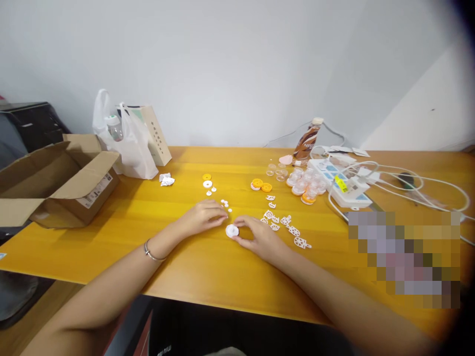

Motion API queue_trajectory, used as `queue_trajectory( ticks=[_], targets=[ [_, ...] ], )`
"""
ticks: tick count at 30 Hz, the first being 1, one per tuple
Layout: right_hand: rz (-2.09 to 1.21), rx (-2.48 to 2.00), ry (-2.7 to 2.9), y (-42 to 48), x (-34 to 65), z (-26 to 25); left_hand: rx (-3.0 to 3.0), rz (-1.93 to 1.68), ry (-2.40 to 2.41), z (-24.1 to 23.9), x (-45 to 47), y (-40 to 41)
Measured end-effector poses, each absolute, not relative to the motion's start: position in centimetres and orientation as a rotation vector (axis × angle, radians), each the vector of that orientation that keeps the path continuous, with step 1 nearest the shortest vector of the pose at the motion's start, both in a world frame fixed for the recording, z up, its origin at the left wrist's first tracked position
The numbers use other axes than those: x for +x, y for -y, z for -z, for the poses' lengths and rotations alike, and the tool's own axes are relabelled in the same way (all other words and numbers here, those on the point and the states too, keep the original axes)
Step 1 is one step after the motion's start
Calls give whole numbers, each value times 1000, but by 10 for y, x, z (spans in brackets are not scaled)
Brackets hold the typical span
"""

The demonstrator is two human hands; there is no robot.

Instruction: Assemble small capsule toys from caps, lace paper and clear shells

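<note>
My right hand (260, 237) rests on the yellow table (193, 262) with thumb and fingers pinched round a small white round plastic part (232, 230). My left hand (204, 216) lies just to its left, fingers curled and pointing toward a few tiny white pieces (224, 202); whether it holds anything is hidden. A bangle (150, 251) sits on my left wrist. Several white gear-like parts (285, 225) lie right of my right hand.
An open cardboard box (55, 183) stands at the left edge, with a white plastic bag (128, 143) and a carton behind it. Yellow and white discs (261, 185), clear cups (306, 185), a bottle (307, 141), a power strip (343, 185) and cables lie farther back right.
</note>
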State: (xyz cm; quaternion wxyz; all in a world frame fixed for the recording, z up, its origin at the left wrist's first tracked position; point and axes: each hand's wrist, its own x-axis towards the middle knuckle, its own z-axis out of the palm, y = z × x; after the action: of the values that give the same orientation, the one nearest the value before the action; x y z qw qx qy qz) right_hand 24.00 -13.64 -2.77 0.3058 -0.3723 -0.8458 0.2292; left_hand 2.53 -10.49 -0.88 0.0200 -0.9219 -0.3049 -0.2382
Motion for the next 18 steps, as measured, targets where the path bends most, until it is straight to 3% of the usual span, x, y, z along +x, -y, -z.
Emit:
queue_trajectory(
  ticks=[6, 18],
  targets=[
    [-643, -953, 2226, 136, 239, 26, -2953, 727, 614, 8, 33, 114],
    [-722, -943, 2238, 138, 240, 22, -3161, 506, 618, -4, 33, 119]
  ],
)
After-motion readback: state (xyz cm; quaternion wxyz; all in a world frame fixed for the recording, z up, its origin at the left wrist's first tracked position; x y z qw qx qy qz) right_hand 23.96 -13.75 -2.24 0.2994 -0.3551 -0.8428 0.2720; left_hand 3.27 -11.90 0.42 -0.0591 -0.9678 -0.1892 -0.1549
